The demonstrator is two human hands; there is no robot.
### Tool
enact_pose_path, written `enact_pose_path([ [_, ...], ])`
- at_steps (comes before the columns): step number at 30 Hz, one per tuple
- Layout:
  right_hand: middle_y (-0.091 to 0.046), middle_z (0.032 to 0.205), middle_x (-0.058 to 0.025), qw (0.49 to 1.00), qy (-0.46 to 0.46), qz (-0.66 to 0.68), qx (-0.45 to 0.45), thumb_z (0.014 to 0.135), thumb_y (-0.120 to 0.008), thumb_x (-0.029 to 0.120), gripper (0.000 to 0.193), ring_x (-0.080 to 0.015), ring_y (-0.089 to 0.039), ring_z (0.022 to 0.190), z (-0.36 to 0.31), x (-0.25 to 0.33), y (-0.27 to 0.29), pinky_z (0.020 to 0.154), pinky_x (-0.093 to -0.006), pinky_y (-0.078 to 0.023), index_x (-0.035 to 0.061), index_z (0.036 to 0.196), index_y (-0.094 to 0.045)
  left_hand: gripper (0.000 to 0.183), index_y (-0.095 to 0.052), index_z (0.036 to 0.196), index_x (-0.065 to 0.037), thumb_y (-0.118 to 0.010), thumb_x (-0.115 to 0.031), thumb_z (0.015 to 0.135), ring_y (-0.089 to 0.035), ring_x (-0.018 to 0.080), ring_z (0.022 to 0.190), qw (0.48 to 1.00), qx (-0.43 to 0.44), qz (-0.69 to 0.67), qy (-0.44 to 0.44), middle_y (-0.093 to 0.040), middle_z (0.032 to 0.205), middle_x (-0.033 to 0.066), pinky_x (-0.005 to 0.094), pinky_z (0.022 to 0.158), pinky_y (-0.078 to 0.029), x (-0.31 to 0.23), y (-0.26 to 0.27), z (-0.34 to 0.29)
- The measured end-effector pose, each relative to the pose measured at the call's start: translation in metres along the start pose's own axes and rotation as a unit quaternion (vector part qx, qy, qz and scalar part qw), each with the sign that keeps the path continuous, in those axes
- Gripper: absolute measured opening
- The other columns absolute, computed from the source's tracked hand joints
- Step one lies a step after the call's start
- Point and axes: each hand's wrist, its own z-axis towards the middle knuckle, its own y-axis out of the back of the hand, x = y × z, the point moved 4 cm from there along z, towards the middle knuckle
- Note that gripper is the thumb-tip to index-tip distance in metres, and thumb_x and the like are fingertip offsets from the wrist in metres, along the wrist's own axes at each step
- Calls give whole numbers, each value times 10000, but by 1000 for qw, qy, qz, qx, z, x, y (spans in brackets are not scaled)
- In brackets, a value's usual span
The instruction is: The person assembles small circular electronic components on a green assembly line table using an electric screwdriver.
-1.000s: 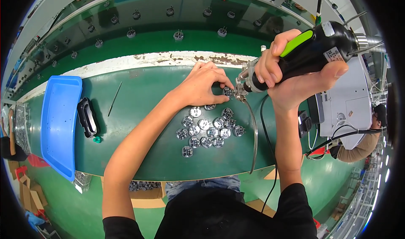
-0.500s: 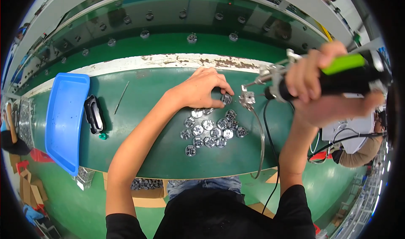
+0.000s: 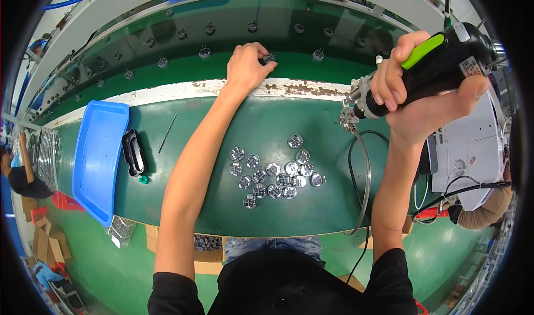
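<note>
The left hand (image 3: 246, 65) reaches past the white table edge (image 3: 222, 87) over the green conveyor belt (image 3: 233, 31), fingertips pinched on a small round metal part (image 3: 268, 58); the right hand (image 3: 423, 92) is wrapped tight around a black-and-green power screwdriver (image 3: 428, 70), raised right of the cluster of round parts (image 3: 275, 173), which lies near of that edge.

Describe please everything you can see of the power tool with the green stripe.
The power tool is a black handheld driver, plastic by its look, with a bright green trigger strip on top and a silvery metal nose pointing left and down. The right hand wraps around its body and holds it raised above the green table, touching nothing else. A label sits near its rear end, where cables leave it.
</note>
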Motion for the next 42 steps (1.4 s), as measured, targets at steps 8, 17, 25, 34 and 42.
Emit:
enact_pose_path([
  [8,-401,504,-1,988,74,66,115,748,-304,1037,1093,-115,-345,382,8,-7,3,399,-282,-301,-5,960,-560,302,-749,1019,-128,-869,-273,782,-603,234,1104,913,248,-123,-298,-712,1021,24,404,1021,-411,-72,8,-84],
  [17,-433,512,-35,995,-29,-59,70,700,-260,1074,1150,-138,-366,380,-14,-18,-36,389,-293,-307,-19,904,-551,355,-707,934,-117,-898,-333,728,-544,209,1103,895,318,-150,-275,-685,996,-15,387,1012,-332,-71,4,-106],
  [25,-444,534,-30,988,-11,73,139,696,-267,1074,1142,-132,-371,394,-21,-26,-18,410,-290,-321,-10,917,-549,361,-722,985,-126,-896,-331,744,-553,196,1077,889,318,-187,-272,-674,975,-24,385,1018,-330,-72,6,-105],
  [34,-447,572,-12,982,37,82,167,705,-299,1063,1116,-122,-386,427,-10,-24,-18,450,-285,-340,9,977,-546,129,-757,860,-78,-854,-133,794,-617,183,939,891,255,-250,-282,-699,839,-10,350,903,-469,-70,9,-94],
  [42,-450,605,4,973,84,89,193,713,-328,1054,1097,-112,-400,456,-11,-14,-19,485,-281,-357,26,1030,-543,203,-744,919,-76,-873,-144,778,-603,174,951,895,280,-266,-222,-712,869,-11,358,935,-458,-75,13,-94],
])
